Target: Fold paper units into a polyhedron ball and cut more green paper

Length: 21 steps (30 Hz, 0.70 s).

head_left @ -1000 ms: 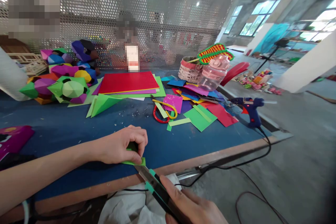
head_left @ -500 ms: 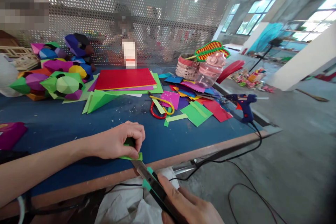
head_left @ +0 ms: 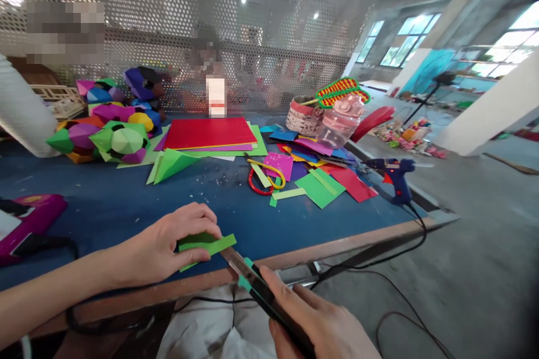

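My left hand (head_left: pixel 181 244) rests near the table's front edge, its fingers curved around a folded piece of green paper (head_left: pixel 221 243). The thumb presses on the lower side of this paper, and a narrow flap sticks out to the right past the fingertips. From the lower right, my right hand (head_left: pixel 314 314) grips a black and teal utility knife (head_left: pixel 265 294). Its extended blade points up and left, with the tip at the underside of the green flap; I cannot tell whether it is between the layers.
Scissors with red and yellow handles (head_left: pixel 261 187) lie among paper scraps. Behind are a red paper stack (head_left: pixel 210 133) and folded paper balls (head_left: pixel 122 142). A blue glue gun (head_left: pixel 396 176) stands at the right edge, its cord hanging down. A pink bottle (head_left: pixel 341 123) stands farther back.
My left thumb has drawn back leftward from the blade end, so more of the green flap shows. The knife keeps about the same pose. The view has shifted slightly.
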### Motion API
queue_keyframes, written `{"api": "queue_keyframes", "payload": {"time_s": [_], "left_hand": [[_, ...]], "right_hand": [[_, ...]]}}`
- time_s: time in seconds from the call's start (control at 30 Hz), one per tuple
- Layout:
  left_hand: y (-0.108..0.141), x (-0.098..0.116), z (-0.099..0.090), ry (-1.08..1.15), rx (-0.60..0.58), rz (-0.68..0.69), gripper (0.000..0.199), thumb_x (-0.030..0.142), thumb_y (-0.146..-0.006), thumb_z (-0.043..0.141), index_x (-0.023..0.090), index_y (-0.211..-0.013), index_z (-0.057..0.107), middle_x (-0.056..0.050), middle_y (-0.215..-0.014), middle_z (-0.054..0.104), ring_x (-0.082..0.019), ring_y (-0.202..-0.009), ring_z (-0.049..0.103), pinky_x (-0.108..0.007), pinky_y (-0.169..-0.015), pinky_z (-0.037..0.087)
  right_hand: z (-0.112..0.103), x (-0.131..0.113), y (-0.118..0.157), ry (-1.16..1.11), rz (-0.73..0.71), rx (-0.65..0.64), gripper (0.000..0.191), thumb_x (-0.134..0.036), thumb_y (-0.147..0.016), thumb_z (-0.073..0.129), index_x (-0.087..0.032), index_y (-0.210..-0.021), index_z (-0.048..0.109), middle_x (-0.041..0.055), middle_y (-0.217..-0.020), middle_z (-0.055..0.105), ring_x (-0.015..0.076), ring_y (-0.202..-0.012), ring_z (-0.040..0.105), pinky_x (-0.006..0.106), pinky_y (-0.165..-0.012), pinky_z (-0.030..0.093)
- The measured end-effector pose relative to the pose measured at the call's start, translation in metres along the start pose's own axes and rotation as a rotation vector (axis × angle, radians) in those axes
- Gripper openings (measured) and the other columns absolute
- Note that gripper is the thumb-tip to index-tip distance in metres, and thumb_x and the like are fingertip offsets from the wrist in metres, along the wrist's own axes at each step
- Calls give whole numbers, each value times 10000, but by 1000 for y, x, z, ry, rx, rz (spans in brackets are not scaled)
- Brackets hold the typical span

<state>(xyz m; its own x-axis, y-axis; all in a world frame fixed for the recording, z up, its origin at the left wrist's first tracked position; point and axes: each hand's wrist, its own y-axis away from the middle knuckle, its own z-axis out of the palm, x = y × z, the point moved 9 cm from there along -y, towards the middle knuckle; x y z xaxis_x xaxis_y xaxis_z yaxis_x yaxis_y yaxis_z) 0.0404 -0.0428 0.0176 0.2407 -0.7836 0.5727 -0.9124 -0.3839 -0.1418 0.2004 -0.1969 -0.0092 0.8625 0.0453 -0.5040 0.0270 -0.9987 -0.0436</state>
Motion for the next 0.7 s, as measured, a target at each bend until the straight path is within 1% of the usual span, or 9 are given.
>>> {"api": "queue_keyframes", "payload": {"time_s": [0.07, 0.13, 0.23, 0.33, 0.43, 0.53, 0.6, 0.7], "left_hand": [[5, 0, 0, -14, 22, 17, 403, 202, -986, 589, 330, -1368, 562, -53, -1253, 586, -207, -1151, 586, -315, -997, 488], [7, 2, 2, -32, -1, 52, 494, 168, -1005, 540, 382, -1449, 516, -53, -1279, 578, -205, -1161, 586, -312, -1002, 497], [6, 4, 2, -51, -88, 90, 501, 139, -1016, 490, 403, -1436, 560, -56, -1306, 581, -207, -1167, 593, -299, -1005, 507], [6, 5, 0, -71, -189, 96, 522, 153, -1016, 486, 399, -1475, 529, -71, -1440, 549, -246, -1265, 561, -344, -1065, 488], [5, 4, -1, -133, -275, 90, 585, 187, -997, 544, 443, -1516, 461, -45, -1605, 439, -318, -1410, 456, -480, -1167, 397], [4, -1, -3, -178, -327, 79, 659, 237, -965, 632, 518, -1518, 409, 17, -1685, 319, -376, -1535, 279, -615, -1229, 233], [2, -4, -3, -187, -360, 81, 648, 290, -973, 644, 540, -1514, 391, 33, -1707, 244, -388, -1570, 162, -663, -1235, 135], [1, -7, -2, -186, -391, 95, 604, 361, -994, 622, 529, -1521, 378, 15, -1715, 181, -400, -1572, 87, -695, -1225, 79]], "right_hand": [[-3, -3, -5, -12, -7, -40, 687, -189, -865, 551, -354, -1527, 481, 33, -920, 763, 173, -667, 741, 204, -595, 571], [-6, -6, -9, -25, -12, -80, 667, -186, -879, 530, -335, -1528, 485, 41, -930, 760, 174, -697, 740, 213, -622, 572], [-11, -11, -14, -37, -26, -115, 659, -176, -881, 518, -312, -1525, 493, 50, -937, 758, 179, -735, 738, 225, -655, 569], [-14, -14, -17, -50, -26, -126, 660, -166, -872, 527, -303, -1517, 507, 51, -922, 759, 185, -756, 737, 228, -668, 563], [-14, -13, -19, -74, -4, -148, 653, -158, -865, 528, -300, -1502, 528, 48, -935, 760, 174, -747, 732, 215, -664, 555], [-14, -12, -20, -113, 12, -164, 644, -162, -861, 533, -299, -1490, 545, 45, -940, 764, 165, -736, 728, 203, -661, 548], [-14, -12, -21, -137, 20, -173, 644, -168, -864, 532, -302, -1493, 542, 47, -950, 769, 168, -745, 732, 205, -668, 549], [-14, -13, -25, -171, 33, -208, 649, -170, -867, 529, -294, -1504, 530, 49, -970, 774, 170, -762, 735, 209, -672, 549]]}}
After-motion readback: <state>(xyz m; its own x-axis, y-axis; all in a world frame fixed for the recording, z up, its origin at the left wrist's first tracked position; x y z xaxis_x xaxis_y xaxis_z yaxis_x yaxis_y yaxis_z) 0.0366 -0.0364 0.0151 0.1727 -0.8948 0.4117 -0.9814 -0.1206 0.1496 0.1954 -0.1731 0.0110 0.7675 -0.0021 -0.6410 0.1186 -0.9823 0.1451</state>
